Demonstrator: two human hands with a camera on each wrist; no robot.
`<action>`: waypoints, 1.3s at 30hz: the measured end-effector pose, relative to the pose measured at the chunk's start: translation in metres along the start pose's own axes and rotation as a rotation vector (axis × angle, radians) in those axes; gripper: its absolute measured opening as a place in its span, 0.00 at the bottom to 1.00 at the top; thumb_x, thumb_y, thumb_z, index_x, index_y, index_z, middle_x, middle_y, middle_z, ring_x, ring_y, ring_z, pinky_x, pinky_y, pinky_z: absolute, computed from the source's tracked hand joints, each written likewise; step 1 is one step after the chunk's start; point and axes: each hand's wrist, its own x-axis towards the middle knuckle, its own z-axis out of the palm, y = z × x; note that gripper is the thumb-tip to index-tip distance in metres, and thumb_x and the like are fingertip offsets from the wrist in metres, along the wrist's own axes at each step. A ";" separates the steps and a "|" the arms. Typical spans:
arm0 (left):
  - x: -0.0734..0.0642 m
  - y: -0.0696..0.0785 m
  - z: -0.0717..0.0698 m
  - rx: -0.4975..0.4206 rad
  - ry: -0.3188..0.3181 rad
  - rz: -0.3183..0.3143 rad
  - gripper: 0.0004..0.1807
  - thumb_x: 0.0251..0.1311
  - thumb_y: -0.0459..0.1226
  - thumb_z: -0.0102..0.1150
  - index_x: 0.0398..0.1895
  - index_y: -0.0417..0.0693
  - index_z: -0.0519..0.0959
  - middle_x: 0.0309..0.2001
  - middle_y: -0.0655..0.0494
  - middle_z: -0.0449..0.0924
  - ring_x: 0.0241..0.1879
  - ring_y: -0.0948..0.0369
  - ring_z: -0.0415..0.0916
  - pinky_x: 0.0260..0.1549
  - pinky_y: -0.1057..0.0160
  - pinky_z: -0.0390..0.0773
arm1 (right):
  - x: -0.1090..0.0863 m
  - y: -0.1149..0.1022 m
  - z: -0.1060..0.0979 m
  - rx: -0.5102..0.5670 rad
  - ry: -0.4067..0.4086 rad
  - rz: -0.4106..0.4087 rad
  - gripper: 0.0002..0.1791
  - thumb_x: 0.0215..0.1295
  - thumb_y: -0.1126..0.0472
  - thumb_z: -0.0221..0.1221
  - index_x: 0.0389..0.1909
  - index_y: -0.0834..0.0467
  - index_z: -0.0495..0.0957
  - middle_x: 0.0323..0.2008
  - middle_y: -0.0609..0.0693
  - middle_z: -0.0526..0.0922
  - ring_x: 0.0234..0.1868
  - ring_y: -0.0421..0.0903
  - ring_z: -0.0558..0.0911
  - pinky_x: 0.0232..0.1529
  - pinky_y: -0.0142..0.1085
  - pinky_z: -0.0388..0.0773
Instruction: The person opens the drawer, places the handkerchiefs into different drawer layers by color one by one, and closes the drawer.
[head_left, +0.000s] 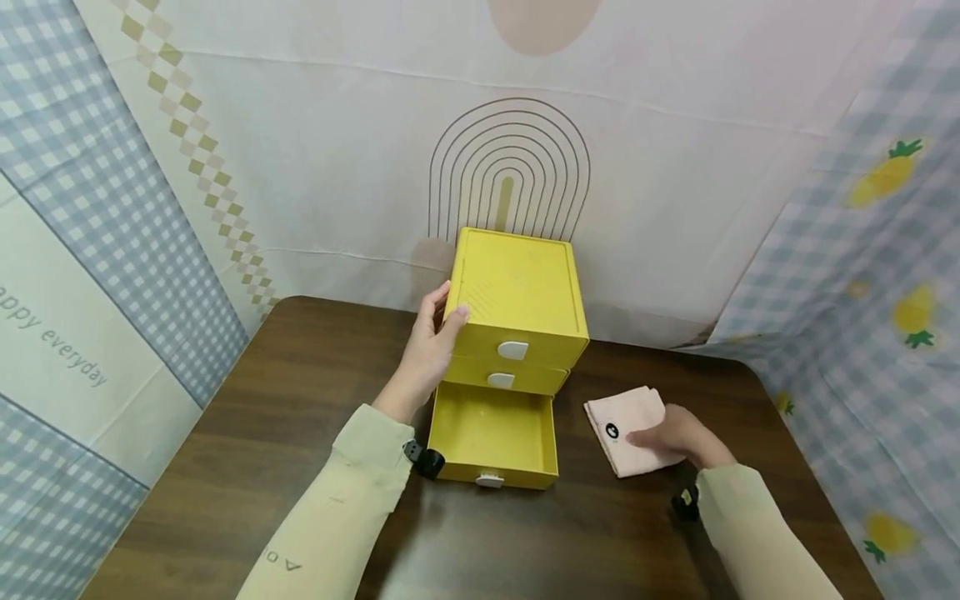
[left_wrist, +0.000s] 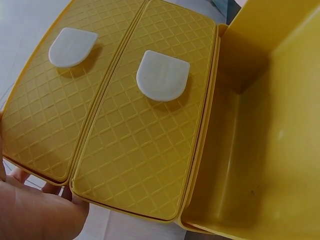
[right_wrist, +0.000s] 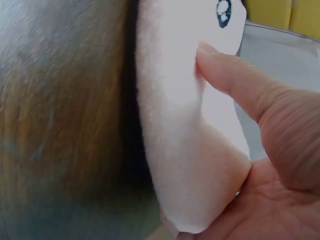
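Observation:
A yellow drawer cabinet (head_left: pixel 521 283) with white tab handles stands at the back of the table. Its bottom drawer (head_left: pixel 491 425) is pulled out and its inside is bare; the upper two drawers are closed. My left hand (head_left: pixel 429 354) grips the cabinet's upper left side, thumb at the top front edge and fingers along the side wall. In the left wrist view those fingers go partly out of sight behind the cabinet (left_wrist: pixel 140 130). Right of the drawer, my right hand (head_left: pixel 678 435) holds a folded pale pink towel (head_left: pixel 622 412) with a small black round mark, thumb on top and fingers beneath.
The dark wooden table (head_left: pixel 300 417) extends to both sides of the cabinet. Behind it hangs a pale patterned cloth (head_left: pixel 337 167), close to the cabinet's back. Checked cloths (head_left: pixel 817 417) border the left and right sides.

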 end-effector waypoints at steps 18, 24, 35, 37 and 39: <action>0.000 0.002 0.000 -0.007 0.002 -0.005 0.32 0.73 0.44 0.47 0.75 0.48 0.51 0.69 0.51 0.57 0.65 0.57 0.59 0.64 0.58 0.60 | -0.024 -0.023 -0.017 0.267 -0.142 -0.087 0.31 0.63 0.54 0.63 0.55 0.74 0.68 0.37 0.57 0.80 0.34 0.49 0.80 0.35 0.43 0.78; -0.001 0.001 0.000 -0.017 -0.006 0.000 0.32 0.73 0.43 0.47 0.75 0.48 0.50 0.69 0.51 0.56 0.65 0.57 0.58 0.64 0.59 0.60 | -0.029 -0.023 -0.019 0.329 -0.115 -0.086 0.30 0.66 0.46 0.60 0.51 0.70 0.73 0.31 0.56 0.82 0.30 0.50 0.82 0.33 0.44 0.79; -0.001 0.002 0.001 -0.016 -0.008 0.011 0.32 0.73 0.44 0.47 0.75 0.48 0.50 0.70 0.51 0.56 0.65 0.57 0.58 0.64 0.59 0.59 | -0.058 -0.042 -0.028 0.594 -0.223 -0.220 0.32 0.68 0.49 0.58 0.61 0.69 0.63 0.40 0.62 0.82 0.38 0.59 0.84 0.35 0.52 0.81; -0.001 0.001 0.001 -0.014 -0.008 0.011 0.32 0.73 0.44 0.47 0.75 0.48 0.50 0.70 0.51 0.56 0.65 0.57 0.58 0.64 0.59 0.59 | -0.063 -0.048 -0.028 0.640 -0.246 -0.253 0.29 0.69 0.51 0.57 0.60 0.68 0.63 0.41 0.62 0.82 0.38 0.59 0.84 0.36 0.52 0.81; -0.001 0.001 0.001 -0.013 -0.008 0.009 0.32 0.73 0.44 0.47 0.75 0.48 0.50 0.70 0.51 0.56 0.65 0.57 0.58 0.64 0.59 0.59 | -0.067 -0.054 -0.027 0.684 -0.265 -0.284 0.25 0.70 0.53 0.56 0.59 0.65 0.64 0.41 0.61 0.82 0.38 0.57 0.84 0.36 0.52 0.81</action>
